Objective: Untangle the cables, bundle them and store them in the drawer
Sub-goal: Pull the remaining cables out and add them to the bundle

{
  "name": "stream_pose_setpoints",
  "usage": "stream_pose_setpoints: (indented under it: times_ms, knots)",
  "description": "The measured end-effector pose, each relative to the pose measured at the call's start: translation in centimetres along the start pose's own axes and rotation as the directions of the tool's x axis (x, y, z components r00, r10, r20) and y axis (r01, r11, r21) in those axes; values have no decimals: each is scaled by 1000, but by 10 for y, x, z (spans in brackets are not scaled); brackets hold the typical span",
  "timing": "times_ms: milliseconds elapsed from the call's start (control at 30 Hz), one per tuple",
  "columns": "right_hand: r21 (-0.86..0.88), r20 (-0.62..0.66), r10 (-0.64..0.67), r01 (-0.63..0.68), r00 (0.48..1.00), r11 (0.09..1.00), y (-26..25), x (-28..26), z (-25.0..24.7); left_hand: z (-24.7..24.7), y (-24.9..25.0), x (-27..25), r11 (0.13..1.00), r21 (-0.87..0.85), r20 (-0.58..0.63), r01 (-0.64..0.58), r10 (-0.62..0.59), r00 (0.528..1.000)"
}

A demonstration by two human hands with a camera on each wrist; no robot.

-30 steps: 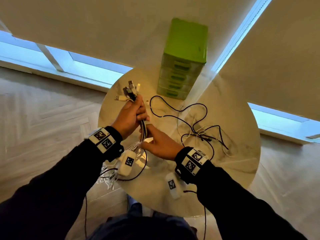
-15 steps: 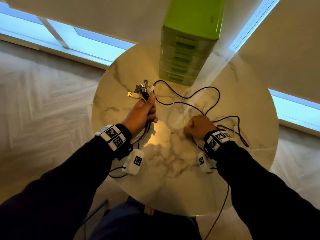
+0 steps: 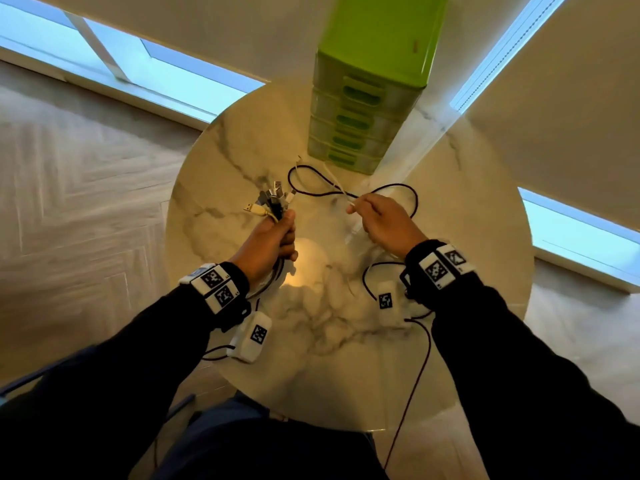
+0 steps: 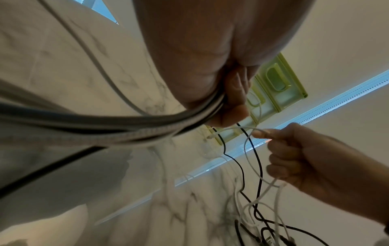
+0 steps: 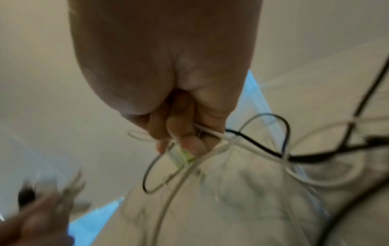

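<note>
My left hand (image 3: 277, 233) grips a bundle of cables (image 3: 272, 202) whose plugs fan out above the fist; in the left wrist view the cable bundle (image 4: 130, 126) runs under the curled fingers (image 4: 233, 93). My right hand (image 3: 377, 220) pinches a thin white cable (image 3: 334, 180) near its end, raised over the table. In the right wrist view the white cable (image 5: 212, 133) passes between thumb and fingers. A loose black cable (image 3: 346, 194) loops on the marble beside it. The green drawer unit (image 3: 363, 109) stands at the table's far edge, drawers closed.
The round marble table (image 3: 332, 341) ends close to my body and at both sides. Tangled black and white cables (image 4: 258, 224) lie below my right hand. Windows and wooden floor surround the table.
My right hand left the left hand's bundle, dropped to the tangle on the table, then rose and moved forward pinching the white cable. The left hand kept its grip on the bundle.
</note>
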State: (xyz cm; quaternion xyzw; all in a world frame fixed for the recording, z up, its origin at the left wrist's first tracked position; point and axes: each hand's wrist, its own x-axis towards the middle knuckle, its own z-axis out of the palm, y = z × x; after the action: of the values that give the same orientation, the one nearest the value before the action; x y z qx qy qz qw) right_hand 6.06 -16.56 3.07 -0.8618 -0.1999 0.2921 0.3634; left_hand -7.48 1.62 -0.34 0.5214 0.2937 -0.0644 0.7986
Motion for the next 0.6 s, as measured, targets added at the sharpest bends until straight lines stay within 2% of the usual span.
stream_pose_setpoints:
  times_ms: [100,167,200,267,333,400,467,600]
  knots:
    - [-60,235,49,-36,971,998,-26,-11,-15,-2,3,-3,1000,-2,-14,-23,23,1000]
    - [-18,332,3,3,943,1000,-34,-23,-13,-2,6,-7,999,-13,-28,-45,45,999]
    - [53,332,-35,19,943,998,-36,-28,-9,-3,8,-9,998,-19,-36,-58,57,998]
    - [168,251,-128,87,960,982,-36,-36,-1,-7,11,-15,997,-35,-57,-74,72,996]
    - [229,134,-194,160,972,960,-38,-45,7,-13,14,-22,995,-60,-70,-86,81,994]
    - [253,87,-224,196,971,947,-38,-54,17,-16,17,-28,992,-92,-60,-87,82,995]
    - [209,142,-247,215,959,954,-41,-67,29,-18,20,-37,988,-121,-42,-100,96,995]
    - [-62,271,-217,242,938,968,-40,-87,52,-20,21,-52,982,-139,-23,-132,130,991]
